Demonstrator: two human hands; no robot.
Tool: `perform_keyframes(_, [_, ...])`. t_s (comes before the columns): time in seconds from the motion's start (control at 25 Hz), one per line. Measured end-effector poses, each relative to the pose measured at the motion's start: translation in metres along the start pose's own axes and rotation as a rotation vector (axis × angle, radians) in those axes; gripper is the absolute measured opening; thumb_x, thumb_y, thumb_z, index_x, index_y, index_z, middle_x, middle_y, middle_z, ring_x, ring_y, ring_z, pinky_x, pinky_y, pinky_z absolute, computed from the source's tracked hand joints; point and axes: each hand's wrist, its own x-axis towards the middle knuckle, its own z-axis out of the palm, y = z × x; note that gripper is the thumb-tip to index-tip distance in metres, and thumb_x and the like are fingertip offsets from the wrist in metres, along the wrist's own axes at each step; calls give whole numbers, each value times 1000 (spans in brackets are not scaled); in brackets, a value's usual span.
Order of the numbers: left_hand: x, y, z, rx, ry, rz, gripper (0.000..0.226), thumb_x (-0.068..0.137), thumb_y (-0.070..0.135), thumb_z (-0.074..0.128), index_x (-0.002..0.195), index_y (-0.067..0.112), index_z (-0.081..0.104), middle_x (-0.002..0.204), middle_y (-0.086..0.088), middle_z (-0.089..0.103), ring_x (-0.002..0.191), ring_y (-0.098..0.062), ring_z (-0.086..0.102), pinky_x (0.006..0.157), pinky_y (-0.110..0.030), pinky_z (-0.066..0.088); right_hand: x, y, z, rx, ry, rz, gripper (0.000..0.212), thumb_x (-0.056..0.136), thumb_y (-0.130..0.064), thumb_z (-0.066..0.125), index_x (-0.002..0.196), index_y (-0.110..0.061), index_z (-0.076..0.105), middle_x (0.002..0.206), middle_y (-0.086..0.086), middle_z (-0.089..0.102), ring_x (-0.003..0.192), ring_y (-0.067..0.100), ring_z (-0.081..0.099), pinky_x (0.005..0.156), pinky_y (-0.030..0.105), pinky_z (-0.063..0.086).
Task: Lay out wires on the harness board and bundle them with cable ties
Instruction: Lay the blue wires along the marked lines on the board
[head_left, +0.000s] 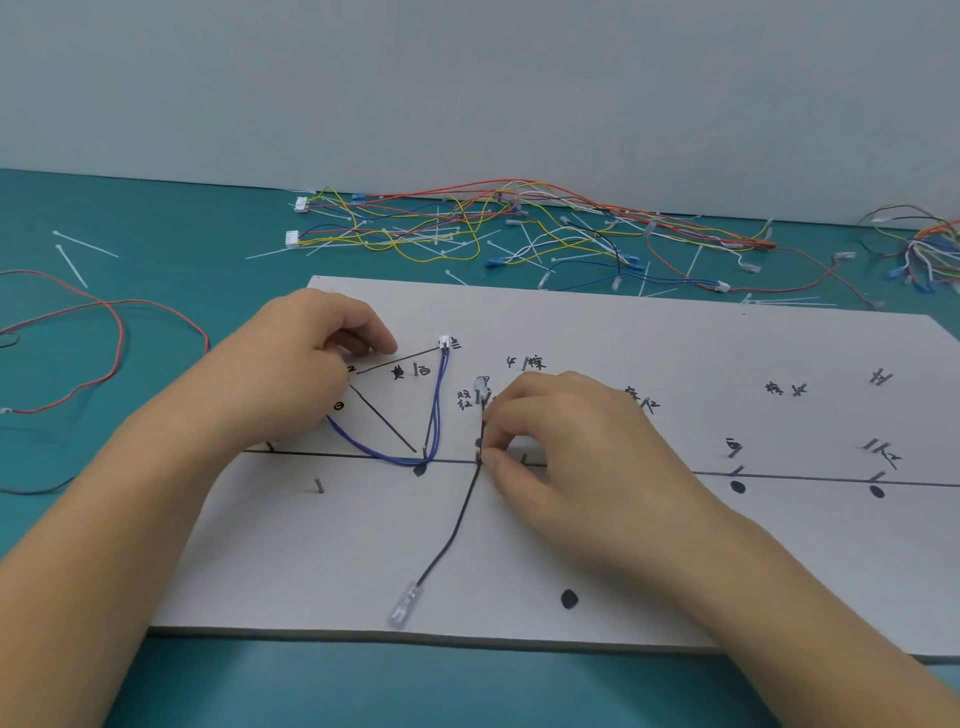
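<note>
On teal table (104, 218), harness board (675, 571).

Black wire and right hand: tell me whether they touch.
Touching. The head view shows the right hand pinching the black wire between thumb and finger.

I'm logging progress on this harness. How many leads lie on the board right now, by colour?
blue lead, twin strands from a white connector: 1
black lead: 1
Total on the harness board: 2
</note>
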Motion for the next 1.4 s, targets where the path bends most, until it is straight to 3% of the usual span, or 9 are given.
perform_keyframes(0.16, [-1, -1, 0, 40, -11, 49, 54, 93, -9, 43, 102, 34, 74, 107, 13, 66, 101, 3, 57, 76, -17, 41, 1, 8, -8, 33, -22, -3, 24, 90, -22, 52, 101, -29, 72, 105, -14, 67, 102, 13, 59, 90, 33, 48])
perform_keyframes(0.36, [0, -3, 3, 48, -35, 100, 52, 97, -8, 42, 103, 34, 74, 112, 9, 61, 108, -7, 57, 89, -24, 40, 2, 8, -6, 125, 52, 4, 36, 92, -48, 40, 91, -26, 68, 88, -13, 65, 87, 7, 57, 79, 36, 49])
perform_keyframes(0.56, [1, -5, 4, 52, -35, 106, 55, 97, -9, 40, 102, 35, 73, 110, 14, 59, 107, -3, 55, 79, -8, 36, 3, 10, -6, 92, -20, -11, 27, 94, -54, 55, 105, -34, 70, 103, -16, 61, 105, 8, 54, 91, 38, 48])
perform_keyframes(0.8, [1, -5, 4, 61, -23, 106, 55, 96, -9, 40, 101, 35, 73, 109, 14, 58, 106, -5, 55, 77, -7, 35, 3, 6, -5, -5, -62, -3, 52, 80, -65, 70, 124, -38, 62, 118, -20, 53, 116, 8, 46, 98, 33, 42])
perform_keyframes(0.96, [0, -3, 4, 59, -27, 97, 54, 96, -8, 41, 100, 35, 73, 109, 14, 57, 103, 4, 54, 76, -7, 35, 2, 3, -2, -5, -41, 12, 54, 79, -69, 68, 123, -38, 64, 115, -20, 51, 113, 8, 45, 96, 33, 42])
perform_keyframes(1.4, [-1, -2, 4, 48, -52, 93, 45, 98, -1, 48, 99, 37, 72, 106, 16, 57, 104, 7, 53, 78, -10, 37, 1, 2, -2, 10, -42, 22, 50, 80, -67, 68, 119, -35, 65, 113, -18, 50, 112, 9, 44, 98, 35, 41])
